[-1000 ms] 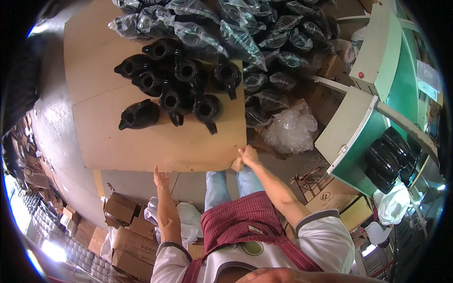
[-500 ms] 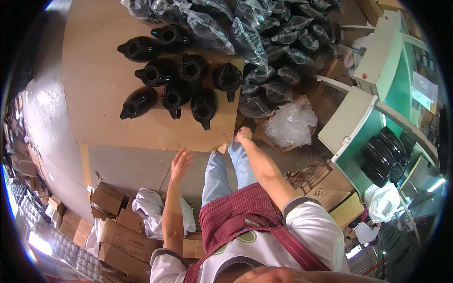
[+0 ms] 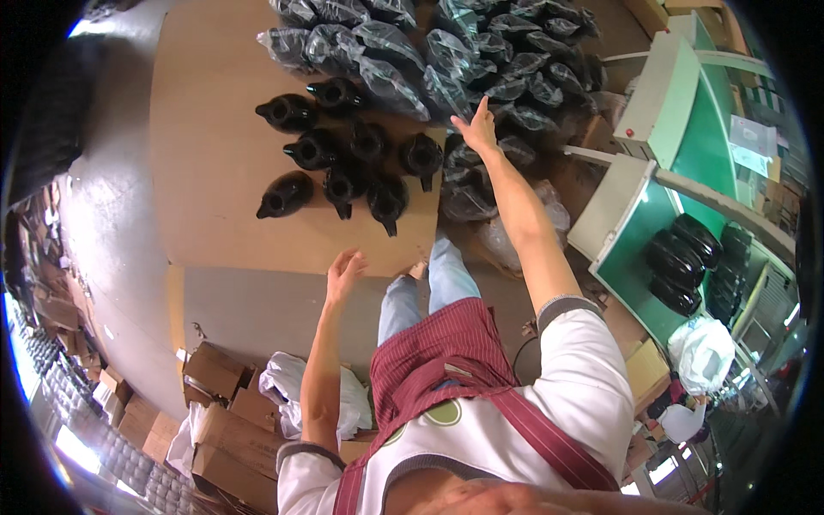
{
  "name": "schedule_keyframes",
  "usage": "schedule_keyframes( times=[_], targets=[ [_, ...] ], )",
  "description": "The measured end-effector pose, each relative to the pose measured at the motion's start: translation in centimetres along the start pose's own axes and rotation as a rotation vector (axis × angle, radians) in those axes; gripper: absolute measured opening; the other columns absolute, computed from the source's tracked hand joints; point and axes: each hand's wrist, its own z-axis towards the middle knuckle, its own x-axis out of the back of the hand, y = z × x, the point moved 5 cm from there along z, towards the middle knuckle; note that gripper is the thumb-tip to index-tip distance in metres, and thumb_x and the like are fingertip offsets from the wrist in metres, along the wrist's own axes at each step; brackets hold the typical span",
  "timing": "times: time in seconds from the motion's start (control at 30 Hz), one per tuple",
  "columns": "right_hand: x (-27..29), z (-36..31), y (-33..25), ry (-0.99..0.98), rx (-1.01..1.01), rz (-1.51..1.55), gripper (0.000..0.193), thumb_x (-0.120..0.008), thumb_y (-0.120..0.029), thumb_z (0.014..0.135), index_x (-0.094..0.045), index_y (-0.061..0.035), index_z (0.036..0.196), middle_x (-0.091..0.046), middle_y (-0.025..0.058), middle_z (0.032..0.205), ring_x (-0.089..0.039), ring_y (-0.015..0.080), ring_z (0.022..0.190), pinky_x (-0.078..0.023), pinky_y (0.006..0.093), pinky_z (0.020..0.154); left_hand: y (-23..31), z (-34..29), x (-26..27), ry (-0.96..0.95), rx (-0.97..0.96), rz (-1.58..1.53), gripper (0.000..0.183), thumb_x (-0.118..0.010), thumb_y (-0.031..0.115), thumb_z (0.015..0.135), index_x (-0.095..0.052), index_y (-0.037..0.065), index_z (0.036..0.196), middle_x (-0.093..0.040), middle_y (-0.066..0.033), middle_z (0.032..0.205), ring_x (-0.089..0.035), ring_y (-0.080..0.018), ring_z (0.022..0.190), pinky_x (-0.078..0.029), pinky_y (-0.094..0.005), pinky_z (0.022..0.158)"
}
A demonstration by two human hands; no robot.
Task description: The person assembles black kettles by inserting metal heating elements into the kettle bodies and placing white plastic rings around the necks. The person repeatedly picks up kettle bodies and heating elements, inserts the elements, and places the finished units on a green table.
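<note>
Since the earlier frame, the right hand (image 3: 479, 129) has left the near right corner of the cardboard sheet (image 3: 206, 189) and swung forward to the bagged jugs (image 3: 390, 86), while the left hand (image 3: 346, 271) stays by the sheet's near edge. The bagged jugs lie massed over the sheet's far right part and beyond its right side; the ones nearest the right hand have long axes slanting from far left to near right, their gathered plastic ends pointing toward the person. The right hand's thumb and fingers are spread and hold nothing; whether they touch plastic I cannot tell. The left hand is loosely curled, empty. For this reach, I'd come down from above and grip a firm body, not loose film, keeping the forearm clear of the unwrapped black jugs (image 3: 343, 184). Those stand mouth-up, the left-hand ones with tips pointing left, the nearest with its handle toward the person. Farther right, glossy black pieces (image 3: 678, 262) rest on a green surface (image 3: 620, 262).
</note>
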Motion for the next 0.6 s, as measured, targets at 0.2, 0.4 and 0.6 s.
schedule_keyframes(
  times=[0.2, 0.4, 0.6],
  targets=[
    [-0.2, 0.2, -2.2, -0.005, 0.435, -0.343, 0.026, -0.068, -0.028, 0.09, -0.063, -0.004, 0.083, -0.069, 0.016, 0.081, -0.067, 0.0377, 0.079, -0.054, 0.0478, 0.069, 14.1, 6.8, -5.6, 0.007, -0.399, 0.247, 0.038, -0.066, 0.02, 0.096, -0.059, -0.002, 0.126, -0.069, -0.0071, 0.103, -0.066, -0.0142, 0.096, -0.052, -0.0268, 0.084],
    [1.8, -1.0, -0.8, -0.15, 0.591, -0.327, 0.015, -0.063, -0.021, 0.091, -0.074, -0.0127, 0.085, -0.069, 0.0081, 0.081, -0.067, 0.0301, 0.08, -0.054, 0.0421, 0.067, 27.4, 18.2, -16.2, 0.267, -0.915, 0.96, 0.051, -0.069, 0.006, 0.08, -0.055, 0.009, 0.13, -0.058, -0.0118, 0.126, -0.055, -0.0353, 0.114, -0.049, -0.0376, 0.095],
    [8.5, 0.2, -5.5, 0.02, 0.688, 0.038, 0.009, -0.069, -0.013, 0.085, -0.066, -0.0056, 0.082, -0.064, 0.0053, 0.101, -0.061, 0.0268, 0.097, -0.051, 0.038, 0.079, 29.2, 27.4, -17.9, 0.209, -0.918, 1.624, 0.065, -0.08, 0.012, 0.069, -0.061, 0.024, 0.13, -0.052, -0.0061, 0.141, -0.049, -0.0297, 0.127, -0.051, -0.0411, 0.096]
  ],
)
